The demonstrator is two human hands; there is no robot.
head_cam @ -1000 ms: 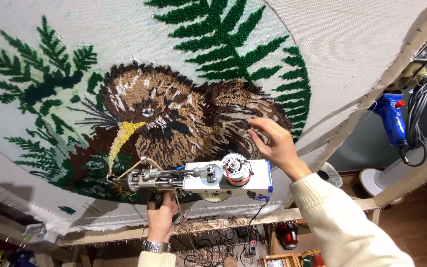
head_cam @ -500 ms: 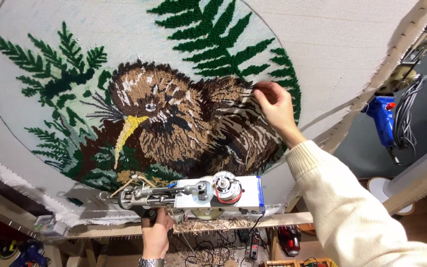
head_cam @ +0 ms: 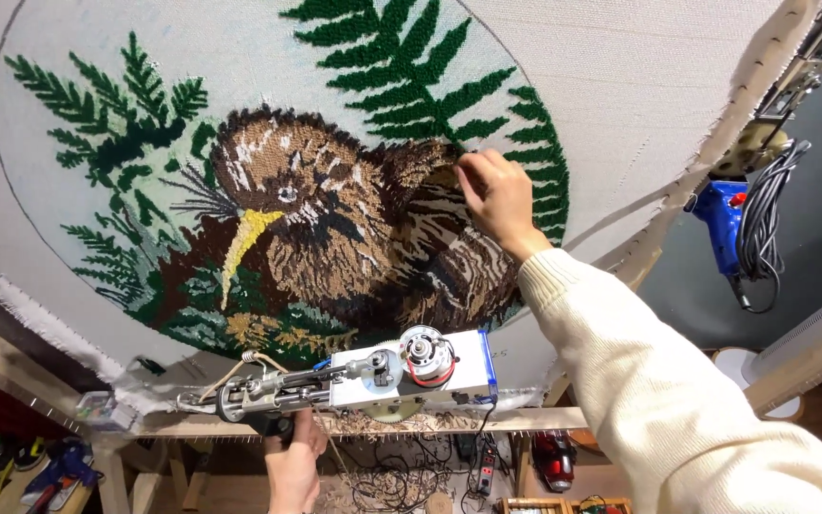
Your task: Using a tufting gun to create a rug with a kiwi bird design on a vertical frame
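Note:
A tufted rug (head_cam: 335, 238) stretched on a wooden frame shows a brown bird with a yellow beak among green ferns. My right hand (head_cam: 492, 195), in a cream knitted sleeve, touches the brown pile at the bird's back with its fingers pinched together; whether anything is between them cannot be told. Low down, my left hand (head_cam: 292, 466) grips the handle of a white and silver tufting gun (head_cam: 373, 376). The gun lies level in front of the rug's lower edge, nozzle to the left.
The wooden frame bar (head_cam: 525, 419) runs along the bottom with tack strips. A blue tool with coiled black cable (head_cam: 734, 224) hangs on the frame at right. Cables, a red object and yarn scraps lie on the floor below.
My right hand has moved up and left across the bird's back. The view has shifted, so the tufting gun and my left hand sit lower in the picture.

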